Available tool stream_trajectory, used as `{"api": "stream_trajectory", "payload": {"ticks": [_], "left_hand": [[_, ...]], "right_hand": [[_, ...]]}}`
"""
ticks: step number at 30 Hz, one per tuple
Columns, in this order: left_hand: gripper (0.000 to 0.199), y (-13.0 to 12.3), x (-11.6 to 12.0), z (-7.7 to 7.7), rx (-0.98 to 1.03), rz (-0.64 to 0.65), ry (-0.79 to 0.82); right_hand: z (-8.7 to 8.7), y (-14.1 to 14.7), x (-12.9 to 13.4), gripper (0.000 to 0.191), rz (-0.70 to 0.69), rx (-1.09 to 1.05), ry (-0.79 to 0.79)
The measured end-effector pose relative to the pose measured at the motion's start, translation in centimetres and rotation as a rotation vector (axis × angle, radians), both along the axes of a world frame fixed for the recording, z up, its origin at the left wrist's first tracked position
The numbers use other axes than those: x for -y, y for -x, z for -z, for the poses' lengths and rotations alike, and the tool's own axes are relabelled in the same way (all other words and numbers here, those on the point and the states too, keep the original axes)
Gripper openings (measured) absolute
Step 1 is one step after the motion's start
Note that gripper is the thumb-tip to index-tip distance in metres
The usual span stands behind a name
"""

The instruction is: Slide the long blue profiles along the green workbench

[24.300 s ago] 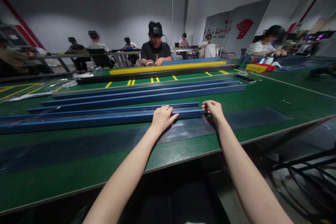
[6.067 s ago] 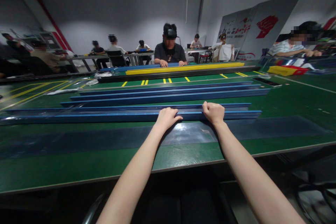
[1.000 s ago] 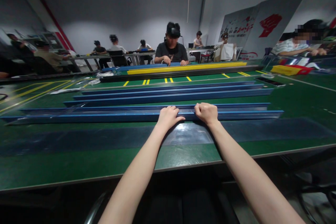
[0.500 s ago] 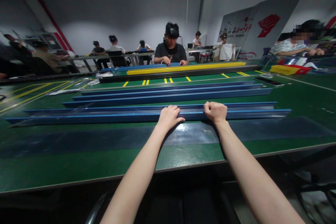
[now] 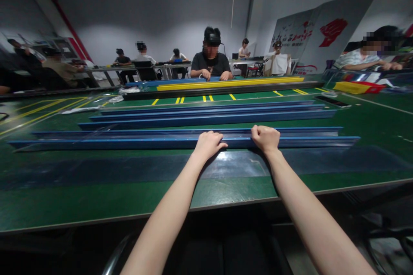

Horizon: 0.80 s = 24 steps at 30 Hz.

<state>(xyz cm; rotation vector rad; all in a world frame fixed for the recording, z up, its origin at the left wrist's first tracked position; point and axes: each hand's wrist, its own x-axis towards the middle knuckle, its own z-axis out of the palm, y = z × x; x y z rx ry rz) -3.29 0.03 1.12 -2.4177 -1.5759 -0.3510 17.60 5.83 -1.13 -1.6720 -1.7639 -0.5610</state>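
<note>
A long blue channel strip [image 5: 155, 143] lies across the table in front of me, its open side up. My left hand [image 5: 209, 144] grips the near wall of this strip, fingers curled over the top and the thumb pointing right along the front. Further right, my right hand [image 5: 267, 139] is closed in a fist on the same wall; its fingertips are hidden. Under my wrists a flat, clear plastic strip [image 5: 129, 167] stretches along the table.
Beyond lies another blue channel strip [image 5: 206, 119]. Yellow [image 5: 232, 84] and black [image 5: 226, 91] strips lie farther back, before a seated person [image 5: 211, 60]. A phone [image 5: 332, 101] and a yellow-and-red tray [image 5: 355, 87] are at right. The green table's near edge [image 5: 232, 203] runs below my forearms.
The view has shifted very slightly. Both hands stay at the same places on the blue channel strip, and nothing else visibly moves.
</note>
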Motion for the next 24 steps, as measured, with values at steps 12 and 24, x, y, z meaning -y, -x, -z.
{"api": "stream_trajectory", "payload": {"ticks": [12, 24], "left_hand": [[0.03, 0.0, -0.12, 0.13, -0.006, -0.025, 0.016], [0.035, 0.13, -0.34, 0.42, -0.008, -0.059, 0.053]], "right_hand": [[-0.2, 0.17, 0.2, 0.043, 0.02, -0.013, 0.069], [-0.23, 0.17, 0.14, 0.045, 0.031, -0.007, 0.104]]}}
